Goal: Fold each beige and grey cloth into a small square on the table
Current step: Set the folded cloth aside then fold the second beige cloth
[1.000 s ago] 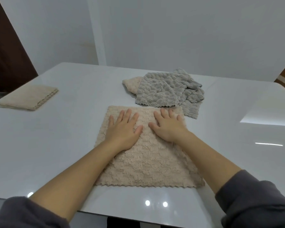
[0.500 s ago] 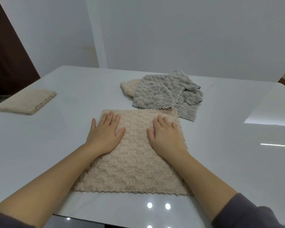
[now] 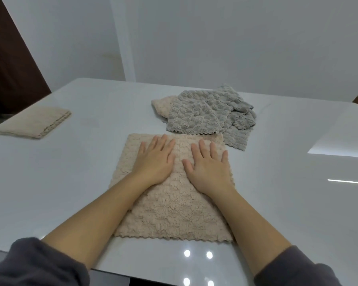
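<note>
A fluffy beige cloth (image 3: pixel 174 211) lies spread flat on the white table (image 3: pixel 70 172) in front of me. My left hand (image 3: pixel 155 159) and my right hand (image 3: pixel 208 168) rest palm-down side by side on its far half, fingers spread and gripping nothing. Behind it a loose heap of grey cloths (image 3: pixel 207 114) lies crumpled, with another beige cloth (image 3: pixel 161 105) peeking out under its left side. A folded beige cloth (image 3: pixel 33 124) sits at the table's far left.
The grey heap's lower corner almost touches the spread cloth's far right corner. The table's near edge runs just below the cloth. A white wall stands behind, with a dark door (image 3: pixel 10 65) at the left.
Both hands slid apart across the beige cloth and then came back close together on its far half. The cloth stays flat.
</note>
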### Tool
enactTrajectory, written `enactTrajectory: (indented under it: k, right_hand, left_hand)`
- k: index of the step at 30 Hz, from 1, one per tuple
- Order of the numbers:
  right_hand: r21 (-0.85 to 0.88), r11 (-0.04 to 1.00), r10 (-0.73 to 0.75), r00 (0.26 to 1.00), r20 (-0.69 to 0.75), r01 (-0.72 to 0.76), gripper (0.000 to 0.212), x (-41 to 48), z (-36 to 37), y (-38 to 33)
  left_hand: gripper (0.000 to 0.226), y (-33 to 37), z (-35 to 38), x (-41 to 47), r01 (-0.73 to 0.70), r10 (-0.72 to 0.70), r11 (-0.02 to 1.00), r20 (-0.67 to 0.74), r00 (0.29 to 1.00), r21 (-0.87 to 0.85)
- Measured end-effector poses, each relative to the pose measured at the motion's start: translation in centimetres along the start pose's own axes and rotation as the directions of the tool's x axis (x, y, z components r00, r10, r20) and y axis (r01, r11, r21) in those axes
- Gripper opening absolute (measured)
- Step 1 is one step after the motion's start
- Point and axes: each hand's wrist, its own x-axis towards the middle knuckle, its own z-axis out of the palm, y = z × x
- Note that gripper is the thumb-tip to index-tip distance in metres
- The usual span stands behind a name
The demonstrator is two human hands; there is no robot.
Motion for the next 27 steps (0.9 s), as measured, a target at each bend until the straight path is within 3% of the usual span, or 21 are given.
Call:
enactTrajectory:
  k: [7, 15, 21, 24, 27]
  right_hand:
    - [0.013, 1.0, 0.012, 1.0, 0.02, -0.012, 0.065, -0.3, -0.2, -0.1]
    - [-0.023, 0.998, 0.054, 0.996, 0.074, -0.053, 0.065, -0.5, -0.9, -1.2]
    - [0.034, 0.986, -0.164, 0.985, 0.054, 0.163, 0.059, 2.2, -2.0, -4.2]
    - [0.021, 0.987, -0.16, 0.979, 0.125, 0.158, 0.059, 2.6, -0.8, -3.6]
    - [0.021, 0.991, -0.133, 0.987, 0.092, 0.132, 0.059, 2.4, -0.3, -1.8]
  left_hand:
    - [0.06, -5.1, -0.7, -2.0, 0.123, -0.123, 0.992, -0.009, 0.992, 0.015]
    - [0.061, -6.0, -0.7, -2.4, 0.126, -0.125, 0.992, -0.017, 0.992, 0.014]
    - [0.062, -6.0, -0.5, -2.3, 0.131, -0.131, 0.991, -0.017, 0.991, 0.017]
    - [0.062, -5.8, -0.5, -2.4, 0.129, -0.129, 0.991, -0.024, 0.991, 0.014]
    - [0.062, -5.9, -0.5, -2.4, 0.123, -0.123, 0.992, -0.036, 0.992, 0.011]
